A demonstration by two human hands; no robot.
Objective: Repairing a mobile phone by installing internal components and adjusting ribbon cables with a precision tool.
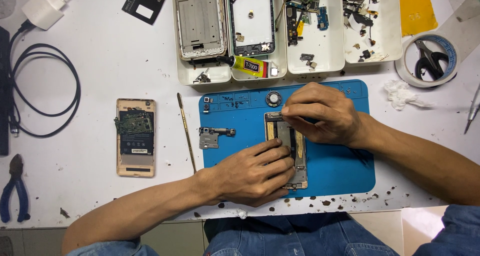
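An opened gold phone frame point(286, 136) lies upright on the blue work mat point(335, 168). My left hand point(252, 173) rests over its lower half, fingers pressing the frame down. My right hand point(320, 113) covers the upper right part, its fingertips pinched at the top edge of the frame; whether they hold a small part is hidden. A metal shield plate point(211, 136) and a round speaker part point(273, 98) lie on the mat to the left and above.
A second opened gold phone point(135, 137) lies left of the mat, a thin metal spudger point(186, 131) between them. White trays point(320, 51) with phone parts and a glue tube point(247, 64) stand behind. Tape roll with scissors point(430, 61) at right; blue pliers point(14, 188), charger cable point(45, 86) at left.
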